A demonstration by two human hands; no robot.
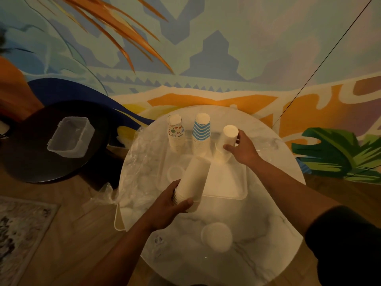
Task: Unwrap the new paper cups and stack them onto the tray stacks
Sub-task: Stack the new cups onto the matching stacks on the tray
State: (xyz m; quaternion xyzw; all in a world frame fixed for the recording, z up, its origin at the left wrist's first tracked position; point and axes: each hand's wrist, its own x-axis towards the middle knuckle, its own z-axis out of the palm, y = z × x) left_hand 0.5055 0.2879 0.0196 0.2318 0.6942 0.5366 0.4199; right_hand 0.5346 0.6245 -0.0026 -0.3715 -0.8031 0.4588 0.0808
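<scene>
the round marble table (257,234) carries everything, and the white tray (231,182) lies on it, between the two hands. crumpled clear wrap (140,162) spreads beyond the left fingers, off the tray's far-left edge.

the left hand (175,205) has its fingers and thumb curled round the rim end of a bare white cup stack (194,180), which tilts with its closed end pointing away from the fingers toward the standing stacks. the right hand (241,145) grips the plain white stack (226,141) standing on the tray, thumb on the near side, fingers wrapped behind. just past the right thumb, toward the left, stands the blue striped stack (202,135), and beyond that the patterned stack (175,133).

the step in hand looks like joining the held cups onto the plain white stack. to do it well, the right fingers should keep that stack upright and slide low, so the top is free. the left hand should turn its stack open end down, line it straight over the top cup, and lower it without squeezing, since paper walls dent easily. the striped stack sits close beside the right thumb, so a careless sweep could topple it.

a loose white cup (216,237) sits upside down below the left wrist, and another small white cup (175,173) rests on the tray just beyond the left fingertips.
</scene>
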